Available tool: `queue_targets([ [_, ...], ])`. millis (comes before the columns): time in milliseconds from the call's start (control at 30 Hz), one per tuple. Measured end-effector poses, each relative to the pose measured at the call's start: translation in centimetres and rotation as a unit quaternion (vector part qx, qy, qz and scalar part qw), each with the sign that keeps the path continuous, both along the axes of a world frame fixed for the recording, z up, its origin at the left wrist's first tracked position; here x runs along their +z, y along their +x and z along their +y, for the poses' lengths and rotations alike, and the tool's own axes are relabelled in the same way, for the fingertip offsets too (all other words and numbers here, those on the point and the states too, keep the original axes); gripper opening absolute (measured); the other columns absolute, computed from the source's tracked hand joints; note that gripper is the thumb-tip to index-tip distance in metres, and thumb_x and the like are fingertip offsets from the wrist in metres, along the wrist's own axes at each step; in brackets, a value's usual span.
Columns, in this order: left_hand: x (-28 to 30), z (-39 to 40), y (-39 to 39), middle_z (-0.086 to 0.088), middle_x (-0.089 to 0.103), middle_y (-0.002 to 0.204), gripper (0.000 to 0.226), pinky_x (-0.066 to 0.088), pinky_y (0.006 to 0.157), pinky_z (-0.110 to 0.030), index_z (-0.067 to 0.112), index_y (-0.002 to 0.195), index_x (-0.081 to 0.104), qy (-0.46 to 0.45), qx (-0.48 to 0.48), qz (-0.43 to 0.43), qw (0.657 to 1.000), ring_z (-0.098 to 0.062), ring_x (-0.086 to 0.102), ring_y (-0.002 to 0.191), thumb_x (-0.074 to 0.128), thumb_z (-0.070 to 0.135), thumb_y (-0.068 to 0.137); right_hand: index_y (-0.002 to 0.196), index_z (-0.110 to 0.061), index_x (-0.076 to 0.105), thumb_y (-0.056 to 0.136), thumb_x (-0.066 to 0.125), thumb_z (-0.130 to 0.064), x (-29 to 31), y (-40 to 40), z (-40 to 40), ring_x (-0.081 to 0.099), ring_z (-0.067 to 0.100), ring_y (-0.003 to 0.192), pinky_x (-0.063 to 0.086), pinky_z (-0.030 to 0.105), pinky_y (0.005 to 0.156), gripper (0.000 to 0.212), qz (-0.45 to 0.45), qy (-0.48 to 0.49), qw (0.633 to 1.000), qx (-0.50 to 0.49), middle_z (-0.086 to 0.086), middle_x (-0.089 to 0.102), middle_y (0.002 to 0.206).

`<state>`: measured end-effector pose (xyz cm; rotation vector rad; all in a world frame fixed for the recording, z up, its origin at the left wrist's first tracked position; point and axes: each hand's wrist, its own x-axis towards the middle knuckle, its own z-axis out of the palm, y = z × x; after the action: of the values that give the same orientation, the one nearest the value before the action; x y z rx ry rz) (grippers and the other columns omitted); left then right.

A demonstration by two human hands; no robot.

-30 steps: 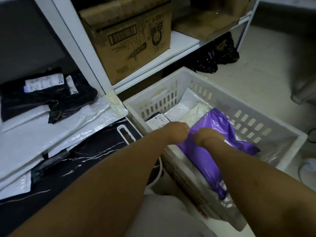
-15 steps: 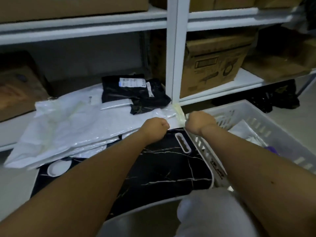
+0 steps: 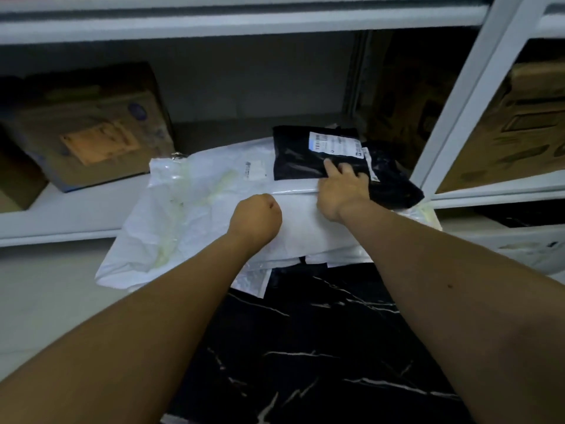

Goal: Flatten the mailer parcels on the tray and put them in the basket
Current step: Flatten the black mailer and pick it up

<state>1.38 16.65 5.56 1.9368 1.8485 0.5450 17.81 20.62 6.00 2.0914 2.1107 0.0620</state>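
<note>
Dim shelving bay, black marble tray (image 3: 305, 347) has bare room nearer me. Right hand (image 3: 342, 191) fingers flat on black mailer (image 3: 296, 157); left hand (image 3: 256, 217) fisted on white mailers (image 3: 189, 209).

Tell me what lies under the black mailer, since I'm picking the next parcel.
The black mailer lies on a stack of white mailers, with the right hand touching it. Whatever sits directly beneath it is covered.

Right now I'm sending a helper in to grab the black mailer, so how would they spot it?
Look at the marble-patterned tray below the white shelving, with its heap of white mailers. At the heap's far right lies the black mailer, under the right hand. It is the only dark parcel, with a white shipping label.
</note>
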Motion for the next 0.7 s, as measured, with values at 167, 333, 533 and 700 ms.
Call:
queue_targets([
  [167, -1.3, 0.7, -0.1, -0.016, 0.066, 0.102, 0.032, 0.045, 0.079, -0.033, -0.004, 0.100, 0.064, 0.001, -0.016, -0.014, 1.000, -0.030, 0.059, 0.092, 0.036, 0.010, 0.098, 0.150, -0.017, 0.031, 0.091, 0.047, -0.019, -0.9, 1.2, 2.2, -0.005, 0.032, 0.147, 0.010, 0.062, 0.113, 0.061, -0.052, -0.063, 0.995, -0.062, 0.000, -0.005, 0.162],
  [333, -1.4, 0.3, 0.5, -0.016, 0.066, 0.100, 0.032, 0.044, 0.075, -0.032, -0.003, 0.099, 0.064, 0.002, -0.010, -0.033, 0.999, -0.029, 0.060, 0.091, 0.035, 0.010, 0.098, 0.152, -0.011, 0.020, 0.090, 0.050, -0.019, -0.8, 1.8, 1.3, 0.005, 0.027, 0.146, 0.012, 0.058, 0.116, 0.069, -0.025, 0.020, 0.998, -0.058, 0.000, 0.010, 0.158],
  [533, 0.9, -2.6, 1.0, -0.016, 0.065, 0.099, 0.030, 0.043, 0.071, -0.029, -0.001, 0.098, 0.064, -0.033, 0.026, -0.094, 0.995, -0.023, 0.050, 0.081, 0.036, 0.008, 0.096, 0.152, -0.008, 0.020, 0.090, 0.049, -0.015, 1.5, 1.6, -3.4, 0.013, 0.026, 0.144, 0.013, 0.051, 0.117, 0.068, 0.031, 0.132, 0.990, -0.044, 0.000, 0.011, 0.159],
  [700, 3.2, -7.4, 1.6, -0.008, 0.060, 0.085, 0.030, 0.043, 0.082, -0.034, 0.008, 0.081, 0.058, -0.109, 0.061, -0.166, 0.978, -0.030, 0.056, 0.093, 0.036, 0.017, 0.099, 0.151, -0.010, 0.021, 0.089, 0.045, -0.012, 1.5, 1.2, -11.0, 0.018, 0.025, 0.141, 0.019, 0.047, 0.115, 0.067, 0.078, 0.145, 0.985, -0.046, 0.000, 0.012, 0.159],
])
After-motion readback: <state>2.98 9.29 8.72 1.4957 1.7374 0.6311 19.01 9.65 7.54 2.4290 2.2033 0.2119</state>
